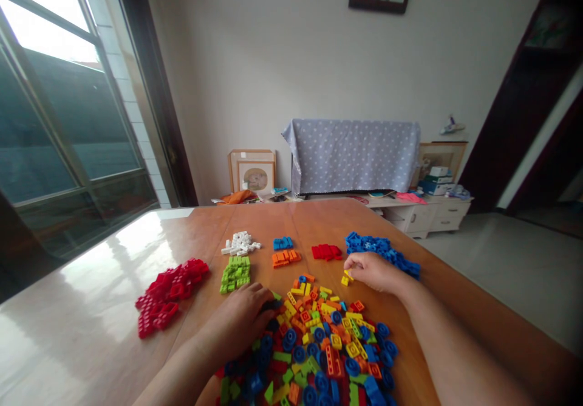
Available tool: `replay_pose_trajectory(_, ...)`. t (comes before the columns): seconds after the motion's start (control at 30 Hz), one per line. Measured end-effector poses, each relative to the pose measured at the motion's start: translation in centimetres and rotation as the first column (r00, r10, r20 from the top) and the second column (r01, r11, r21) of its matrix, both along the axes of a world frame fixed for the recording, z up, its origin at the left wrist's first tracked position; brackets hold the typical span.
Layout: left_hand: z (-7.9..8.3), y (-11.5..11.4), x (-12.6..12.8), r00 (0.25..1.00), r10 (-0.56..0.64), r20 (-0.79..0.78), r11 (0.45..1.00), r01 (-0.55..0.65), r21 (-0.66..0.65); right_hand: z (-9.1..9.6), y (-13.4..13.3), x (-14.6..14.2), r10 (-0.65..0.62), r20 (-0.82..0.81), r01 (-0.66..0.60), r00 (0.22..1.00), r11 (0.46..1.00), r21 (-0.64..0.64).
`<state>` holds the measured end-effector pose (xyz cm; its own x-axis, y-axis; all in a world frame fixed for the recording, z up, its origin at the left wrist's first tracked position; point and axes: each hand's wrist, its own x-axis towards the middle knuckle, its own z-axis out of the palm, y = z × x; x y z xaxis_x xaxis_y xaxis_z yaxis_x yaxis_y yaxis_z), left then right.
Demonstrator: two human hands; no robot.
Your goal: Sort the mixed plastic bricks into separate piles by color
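A mixed pile of toy bricks (314,333), in yellow, orange, blue, green and red, spreads over the near part of the wooden table (319,217). At its left edge rests my left hand (248,315), back upward and fingers curled; whatever lies under the fingertips is hidden. My right hand (370,270) pinches a small yellow brick (345,279) between thumb and fingers, at the pile's upper right. Just beyond that hand lies a heap of blue bricks (378,248). Lime green bricks (235,274) sit in a block just past my left hand.
Farther up lie white bricks (241,244), a small blue group (283,244), orange bricks (286,258) and red bricks (327,251). A larger dark-red heap (168,293) is at left. Behind the table stands a low cabinet (423,217) with a cloth-covered object (355,157).
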<state>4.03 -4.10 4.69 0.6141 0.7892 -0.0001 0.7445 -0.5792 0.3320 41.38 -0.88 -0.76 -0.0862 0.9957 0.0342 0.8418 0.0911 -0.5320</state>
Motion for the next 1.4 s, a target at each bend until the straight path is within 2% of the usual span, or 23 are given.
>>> replay_pose_trajectory(0.1, 0.2, -0.1, 0.1, 1.0, -0.001, -0.005, 1.0, 0.001, -0.009, 0.6, -0.8, -0.9, 0.123, -0.025, -0.124, 0.992, 0.99, -0.067)
replay_pose_trajectory(0.17, 0.4, -0.2, 0.1, 1.0, -0.001, -0.002, 1.0, 0.001, -0.012, 0.9, -1.2, -1.3, 0.152, -0.015, -0.153, 0.988, 0.985, -0.084)
replay_pose_trajectory(0.37, 0.3, -0.2, 0.1, 1.0, -0.01, -0.001, 1.0, 0.01, -0.008, 0.5, -0.9, -1.1, 0.08, 0.044, -0.077, 0.996, 0.994, -0.082)
replay_pose_trajectory(0.53, -0.1, 0.0, -0.1, 1.0, -0.003, 0.001, 1.0, 0.003, -0.001, -0.1, -0.4, -0.1, 0.056, -0.005, -0.056, 0.998, 0.995, -0.082)
replay_pose_trajectory(0.73, 0.0, -0.1, 0.0, 1.0, -0.008, 0.002, 1.0, 0.008, 0.001, 0.0, -0.1, 1.7, -0.132, 0.085, 0.132, 0.988, 0.991, 0.005)
replay_pose_trajectory(1.03, 0.1, -0.1, 0.0, 1.0, -0.006, -0.011, 1.0, 0.006, -0.017, -0.7, -0.2, 0.0, -0.005, 0.158, 0.009, 0.987, 1.0, -0.024)
replay_pose_trajectory(1.4, -0.2, 0.0, -0.1, 1.0, -0.014, -0.001, 1.0, 0.014, 0.001, -0.9, 0.0, -0.5, -0.062, 0.222, 0.068, 0.973, 0.997, -0.021)
